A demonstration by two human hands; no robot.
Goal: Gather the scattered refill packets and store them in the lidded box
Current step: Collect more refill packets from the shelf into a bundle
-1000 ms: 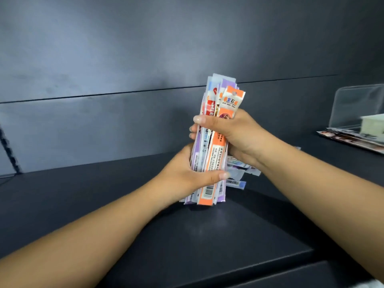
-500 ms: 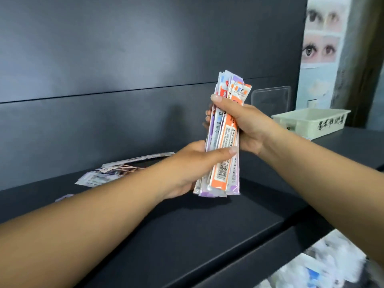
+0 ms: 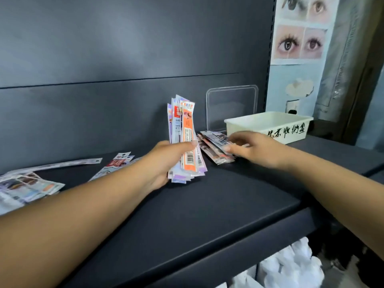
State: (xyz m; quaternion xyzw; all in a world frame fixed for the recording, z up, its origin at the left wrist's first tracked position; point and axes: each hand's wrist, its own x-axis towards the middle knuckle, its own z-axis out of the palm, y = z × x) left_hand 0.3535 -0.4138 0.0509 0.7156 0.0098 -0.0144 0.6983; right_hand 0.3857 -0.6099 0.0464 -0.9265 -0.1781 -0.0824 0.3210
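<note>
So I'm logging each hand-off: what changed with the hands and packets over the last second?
The right hand let go of the upright bundle and moved right onto the packets lying beside the white box. The left hand kept hold of the bundle, alone now. The box stays open and the clear lid stays leaning behind it.

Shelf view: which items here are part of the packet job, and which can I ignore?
Part of the job:
- bundle of packets in left hand
- small pile under right hand
- loose packets at left
- white box
- clear lid

Ignore:
- eye poster
- white bags below
</note>
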